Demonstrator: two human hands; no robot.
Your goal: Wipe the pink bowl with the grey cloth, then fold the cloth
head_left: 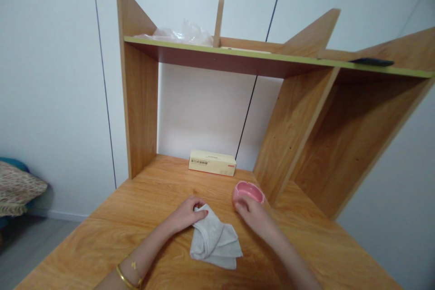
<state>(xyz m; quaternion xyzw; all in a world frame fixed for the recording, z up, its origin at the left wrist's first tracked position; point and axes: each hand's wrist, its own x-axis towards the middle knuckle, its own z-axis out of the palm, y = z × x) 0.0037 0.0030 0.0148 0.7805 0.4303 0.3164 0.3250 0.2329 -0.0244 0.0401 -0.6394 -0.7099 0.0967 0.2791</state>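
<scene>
A grey cloth (217, 240) lies loosely folded on the wooden desk. My left hand (189, 214) is closed on its upper left corner, thumb on top. To the right, a pink bowl (249, 187) with a shaped rim stands on the desk near the shelf divider. My right hand (250, 212) is at the bowl's near side, its fingers against the wall; the fingertips are partly hidden, and the bowl looks slightly tilted.
A cream cling film box (212, 163) lies at the back of the desk (118, 217). Around it rises a wooden shelf unit (141, 108) with upright dividers. On the upper shelf are a clear plastic bag (183, 34) and a dark flat object (372, 62). Patterned fabric (20, 186) shows at far left.
</scene>
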